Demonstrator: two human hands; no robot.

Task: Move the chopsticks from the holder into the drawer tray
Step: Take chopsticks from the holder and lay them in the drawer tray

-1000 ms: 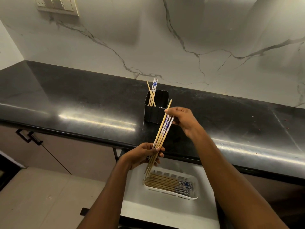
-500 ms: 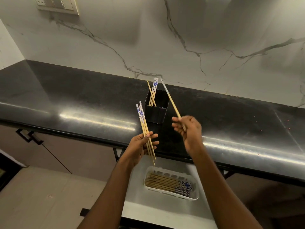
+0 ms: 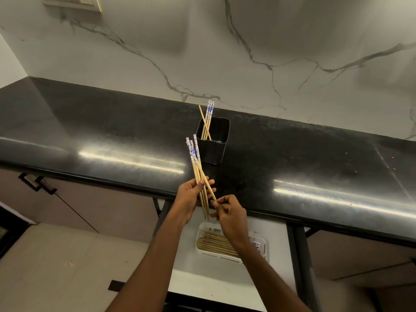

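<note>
Finding: the single chopstick (image 3: 213,195) that the right hand (image 3: 229,216) held apart half a second ago now lies against the bundle (image 3: 195,167). The left hand (image 3: 189,199) grips that bundle above the surface (image 3: 112,131) edge. The right hand's fingers pinch the stick's lower tip.

The holder (image 3: 215,149) still contains several chopsticks (image 3: 208,118), and the tray (image 3: 202,228) in the open drawer (image 3: 225,284) below holds others.

Assessment: gathering is under way, and the bundle is not yet deposited.
</note>
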